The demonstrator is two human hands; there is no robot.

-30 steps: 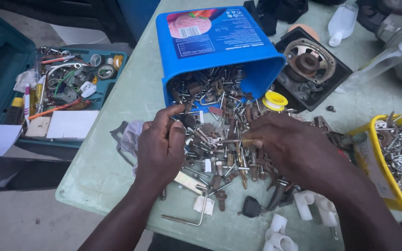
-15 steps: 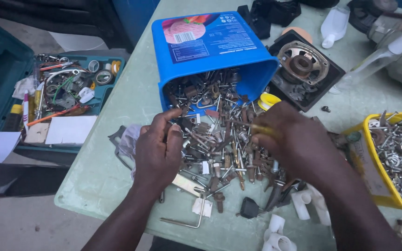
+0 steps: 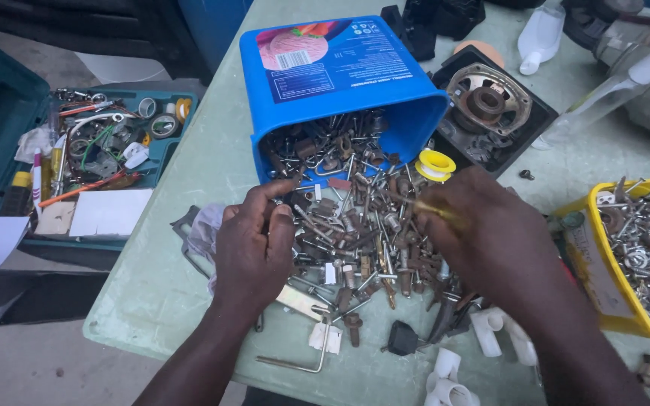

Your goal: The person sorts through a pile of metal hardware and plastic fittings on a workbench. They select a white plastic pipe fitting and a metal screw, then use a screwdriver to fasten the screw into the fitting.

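Note:
A blue plastic tub (image 3: 325, 68) lies tipped on its side on the pale green table (image 3: 189, 225). A pile of rusty screws, bolts and rivets (image 3: 355, 233) spills from its mouth. My left hand (image 3: 253, 244) rests on the pile's left side with its index finger stretched toward the tub's mouth; its fingers curl down, so what is under them is hidden. On the pile's right side, my right hand (image 3: 498, 240) pinches a thin yellowish piece (image 3: 441, 214) at its fingertips. A yellow tape roll (image 3: 435, 163) lies just above that hand.
A yellow tub (image 3: 588, 278) full of screws stands at the right edge. A loudspeaker in a black frame (image 3: 490, 98) sits behind the pile. White plastic clips (image 3: 490, 331), a hex key (image 3: 302, 361) and a black part (image 3: 400, 338) lie near the front. A teal toolbox (image 3: 114, 143) stands to the left of the table.
My right hand has lifted a thin yellowish piece off the pile and drawn it slightly right. The left hand has stayed almost in place on the pile.

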